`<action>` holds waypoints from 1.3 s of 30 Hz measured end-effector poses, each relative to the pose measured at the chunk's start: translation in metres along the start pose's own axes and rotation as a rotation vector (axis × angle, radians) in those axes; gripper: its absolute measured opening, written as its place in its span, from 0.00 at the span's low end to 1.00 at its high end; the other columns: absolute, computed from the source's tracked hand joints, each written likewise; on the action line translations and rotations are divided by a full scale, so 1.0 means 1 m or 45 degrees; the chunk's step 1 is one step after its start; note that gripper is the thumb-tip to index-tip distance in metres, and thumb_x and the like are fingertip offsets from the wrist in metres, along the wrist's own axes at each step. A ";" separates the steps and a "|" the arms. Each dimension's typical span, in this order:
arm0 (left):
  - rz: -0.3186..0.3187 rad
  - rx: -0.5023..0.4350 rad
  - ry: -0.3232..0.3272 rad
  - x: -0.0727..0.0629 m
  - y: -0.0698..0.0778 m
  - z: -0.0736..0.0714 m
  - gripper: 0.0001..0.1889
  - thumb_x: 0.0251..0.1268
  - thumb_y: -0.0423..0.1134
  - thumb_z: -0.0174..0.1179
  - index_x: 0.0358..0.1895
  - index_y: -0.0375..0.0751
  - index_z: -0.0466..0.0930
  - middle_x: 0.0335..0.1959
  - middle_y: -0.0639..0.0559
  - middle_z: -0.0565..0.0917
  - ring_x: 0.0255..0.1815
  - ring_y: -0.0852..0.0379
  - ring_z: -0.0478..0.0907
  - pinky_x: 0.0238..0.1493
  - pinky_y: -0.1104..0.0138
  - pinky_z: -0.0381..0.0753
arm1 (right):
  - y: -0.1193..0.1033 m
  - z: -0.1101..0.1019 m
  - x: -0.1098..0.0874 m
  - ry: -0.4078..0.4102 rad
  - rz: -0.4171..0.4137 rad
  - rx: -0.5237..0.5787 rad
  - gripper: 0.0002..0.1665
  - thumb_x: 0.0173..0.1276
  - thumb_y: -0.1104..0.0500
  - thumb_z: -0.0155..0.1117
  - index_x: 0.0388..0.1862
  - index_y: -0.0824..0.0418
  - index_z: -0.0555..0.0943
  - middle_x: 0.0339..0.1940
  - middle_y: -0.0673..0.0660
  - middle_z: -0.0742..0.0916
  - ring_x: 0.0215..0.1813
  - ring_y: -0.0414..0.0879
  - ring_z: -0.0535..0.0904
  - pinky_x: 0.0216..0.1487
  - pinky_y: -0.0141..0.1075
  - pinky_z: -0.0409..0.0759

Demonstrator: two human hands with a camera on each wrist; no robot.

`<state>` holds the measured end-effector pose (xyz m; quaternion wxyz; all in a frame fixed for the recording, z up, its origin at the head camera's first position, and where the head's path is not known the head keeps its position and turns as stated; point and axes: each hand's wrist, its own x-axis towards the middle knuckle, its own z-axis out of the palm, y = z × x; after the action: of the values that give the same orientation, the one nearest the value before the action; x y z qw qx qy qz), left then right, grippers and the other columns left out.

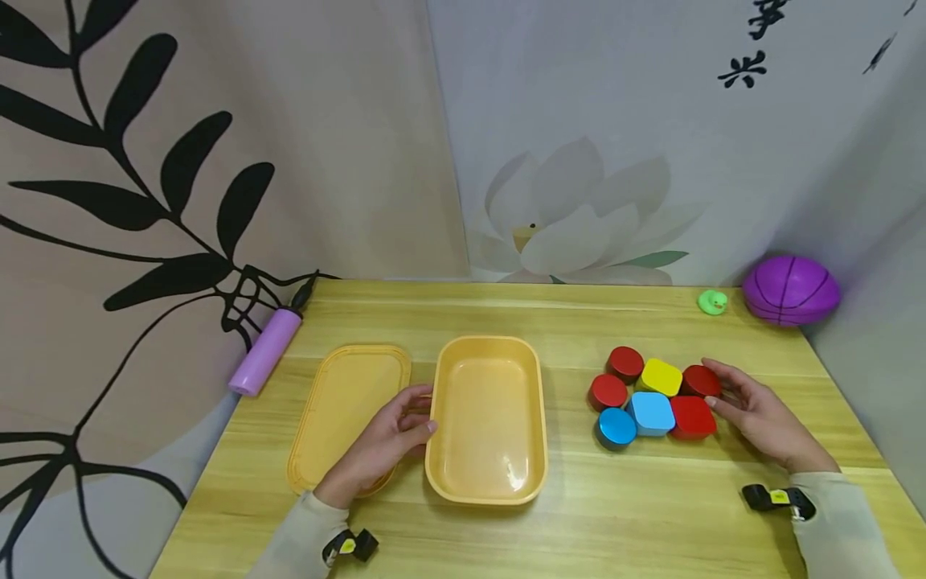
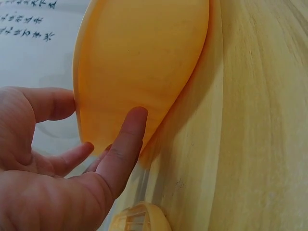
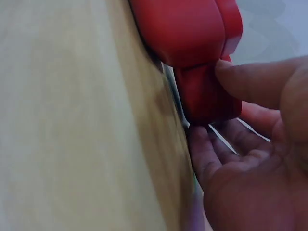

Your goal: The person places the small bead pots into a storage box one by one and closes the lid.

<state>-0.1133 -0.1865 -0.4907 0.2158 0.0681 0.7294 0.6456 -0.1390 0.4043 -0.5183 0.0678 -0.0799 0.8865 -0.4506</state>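
A yellow-orange plastic box (image 1: 486, 418), open at the top, stands mid-table. My left hand (image 1: 396, 434) is at its left wall; in the left wrist view the thumb (image 2: 132, 130) lies against the wall and the fingers are loosely spread. The matching lid (image 1: 329, 402) lies flat, partly under that hand in the head view. On the right is a cluster of small red, yellow and blue boxes. My right hand (image 1: 763, 418) holds the round red box (image 1: 700, 378) at the cluster's right edge between thumb and fingers. The square red box (image 1: 693, 418) sits right beside it.
The cluster also has two round red boxes (image 1: 608, 392), a yellow box (image 1: 660, 376), a square blue box (image 1: 652, 413) and a round blue box (image 1: 616, 428). A purple ball (image 1: 792, 289) and a green toy duck (image 1: 712, 301) sit at the back right. A purple cylinder (image 1: 266, 352) lies at the left edge.
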 end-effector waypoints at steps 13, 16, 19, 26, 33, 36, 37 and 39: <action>-0.011 -0.008 -0.011 0.000 -0.002 -0.002 0.34 0.80 0.39 0.60 0.82 0.44 0.58 0.77 0.35 0.68 0.70 0.40 0.75 0.54 0.57 0.87 | -0.016 -0.005 -0.008 0.135 0.028 -0.045 0.41 0.81 0.53 0.64 0.83 0.67 0.60 0.69 0.61 0.76 0.57 0.13 0.69 0.52 0.12 0.74; -0.014 -0.011 -0.004 0.001 -0.002 -0.002 0.33 0.80 0.39 0.61 0.82 0.46 0.58 0.77 0.37 0.69 0.70 0.41 0.76 0.53 0.58 0.87 | -0.022 -0.006 -0.010 0.136 0.031 -0.028 0.42 0.80 0.53 0.65 0.83 0.66 0.60 0.68 0.56 0.76 0.58 0.13 0.69 0.52 0.12 0.74; -0.006 -0.013 -0.003 0.001 -0.002 -0.002 0.33 0.80 0.38 0.60 0.82 0.48 0.58 0.76 0.38 0.69 0.70 0.40 0.76 0.53 0.58 0.87 | -0.030 -0.006 -0.011 0.141 0.027 -0.021 0.42 0.79 0.53 0.66 0.84 0.64 0.61 0.69 0.55 0.75 0.59 0.14 0.69 0.53 0.12 0.74; 0.015 -0.013 -0.014 0.000 0.000 -0.002 0.34 0.81 0.39 0.60 0.83 0.51 0.57 0.77 0.38 0.68 0.71 0.38 0.75 0.54 0.55 0.88 | -0.055 -0.004 -0.008 0.159 -0.035 -0.017 0.40 0.78 0.57 0.68 0.83 0.64 0.63 0.69 0.54 0.75 0.59 0.19 0.73 0.51 0.14 0.77; 0.019 -0.035 -0.024 -0.001 0.001 -0.002 0.34 0.81 0.38 0.60 0.83 0.52 0.56 0.77 0.37 0.68 0.72 0.37 0.74 0.55 0.54 0.87 | -0.088 0.006 -0.008 0.125 -0.203 0.029 0.37 0.77 0.66 0.66 0.80 0.67 0.64 0.65 0.37 0.76 0.60 0.21 0.76 0.53 0.16 0.78; 0.020 -0.045 -0.025 -0.001 0.001 -0.002 0.34 0.81 0.38 0.60 0.83 0.51 0.56 0.77 0.38 0.68 0.72 0.37 0.74 0.55 0.54 0.87 | -0.101 0.012 -0.007 0.115 -0.243 0.046 0.37 0.76 0.67 0.67 0.80 0.67 0.66 0.66 0.37 0.76 0.63 0.22 0.76 0.56 0.15 0.77; 0.022 -0.046 -0.026 -0.001 0.001 -0.002 0.34 0.81 0.37 0.59 0.84 0.51 0.56 0.77 0.37 0.68 0.72 0.36 0.74 0.54 0.54 0.88 | -0.105 0.014 -0.007 0.114 -0.250 0.057 0.37 0.75 0.67 0.67 0.80 0.67 0.66 0.67 0.37 0.76 0.63 0.22 0.75 0.57 0.15 0.76; 0.023 -0.049 -0.026 -0.001 0.001 -0.002 0.34 0.81 0.37 0.59 0.84 0.51 0.56 0.77 0.37 0.68 0.72 0.36 0.74 0.54 0.53 0.88 | -0.113 0.019 -0.006 0.104 -0.280 0.068 0.38 0.74 0.69 0.68 0.80 0.66 0.67 0.69 0.38 0.76 0.65 0.24 0.75 0.59 0.15 0.75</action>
<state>-0.1132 -0.1886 -0.4891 0.2186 0.0772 0.7139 0.6608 -0.1206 0.3252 -0.4374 -0.0162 -0.1565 0.8622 -0.4816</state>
